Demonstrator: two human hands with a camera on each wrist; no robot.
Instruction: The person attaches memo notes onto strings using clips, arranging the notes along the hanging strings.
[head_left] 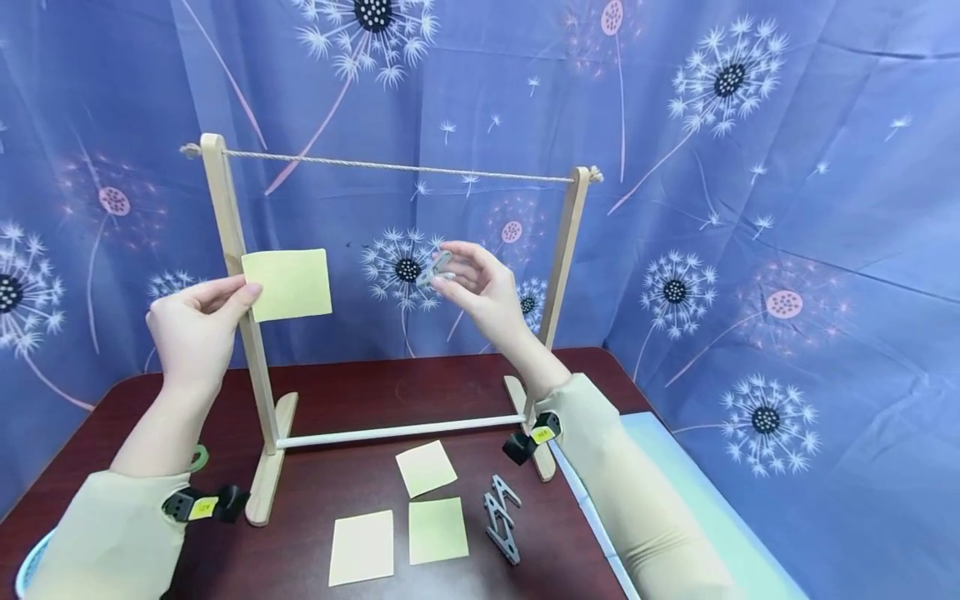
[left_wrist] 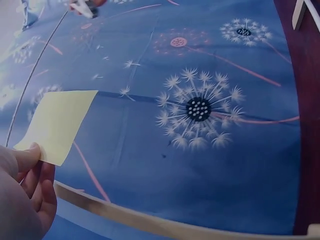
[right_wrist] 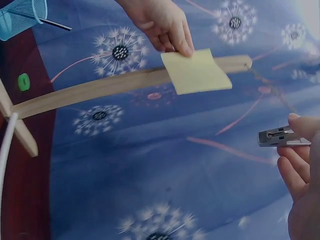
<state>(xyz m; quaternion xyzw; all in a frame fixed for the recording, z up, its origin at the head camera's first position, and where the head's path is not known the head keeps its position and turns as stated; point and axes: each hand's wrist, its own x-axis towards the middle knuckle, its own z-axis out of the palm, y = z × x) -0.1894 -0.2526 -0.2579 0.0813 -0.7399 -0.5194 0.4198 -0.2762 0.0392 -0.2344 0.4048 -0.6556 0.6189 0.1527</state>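
My left hand [head_left: 197,329] pinches a yellow square of paper [head_left: 291,285] by its left edge, in front of the rack's left post and below the rope [head_left: 397,167]. In the left wrist view the thumb lies over one corner of the paper [left_wrist: 60,122]. My right hand [head_left: 483,287] holds a grey clothespin [head_left: 435,268] between thumb and fingers, level with the paper and to its right. The right wrist view shows the clothespin [right_wrist: 277,136] with its gripping end pointing away from the fingers. Nothing hangs on the rope.
Three paper squares [head_left: 437,531] lie on the dark red table [head_left: 300,542]. Several grey clothespins [head_left: 501,521] sit beside them. A white bar [head_left: 397,432] joins the rack's feet. A blue mesh basket [right_wrist: 20,20] and a green ring [right_wrist: 23,81] are at the left.
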